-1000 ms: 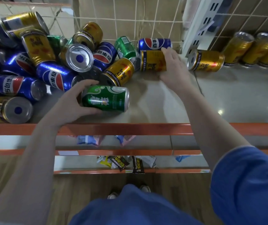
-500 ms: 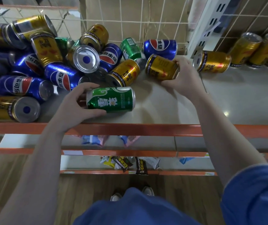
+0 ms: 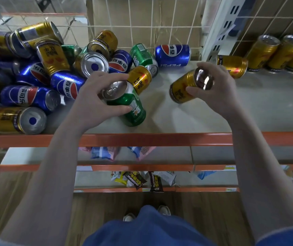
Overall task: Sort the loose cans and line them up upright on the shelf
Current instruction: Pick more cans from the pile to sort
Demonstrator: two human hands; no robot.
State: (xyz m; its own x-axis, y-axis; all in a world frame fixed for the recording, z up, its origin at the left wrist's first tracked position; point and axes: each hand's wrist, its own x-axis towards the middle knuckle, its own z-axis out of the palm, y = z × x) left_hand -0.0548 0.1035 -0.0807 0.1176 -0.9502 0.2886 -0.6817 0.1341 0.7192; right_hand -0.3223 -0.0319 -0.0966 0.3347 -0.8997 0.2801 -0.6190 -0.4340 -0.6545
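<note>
My left hand (image 3: 96, 103) grips a green can (image 3: 129, 107); my right hand (image 3: 216, 91) grips a gold can (image 3: 183, 89). Far right, gold row (image 3: 282, 54) stands; left pile (image 3: 41, 73) remains unsorted.

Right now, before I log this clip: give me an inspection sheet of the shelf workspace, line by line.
Surface: pale shelf board with an orange front rail.
Job's things: green can and gold can, both tilted, one in each hand; gold cans lined up upright far right.
Clutter: mixed pile of cans lying on their sides at left; a blue can and another gold one lying loose near the back.
Grippers: left hand grips the green can; right hand grips the gold can.
Cables: nothing seen.
Surroundings: wire mesh back; snack packets on lower shelves; wooden floor.
</note>
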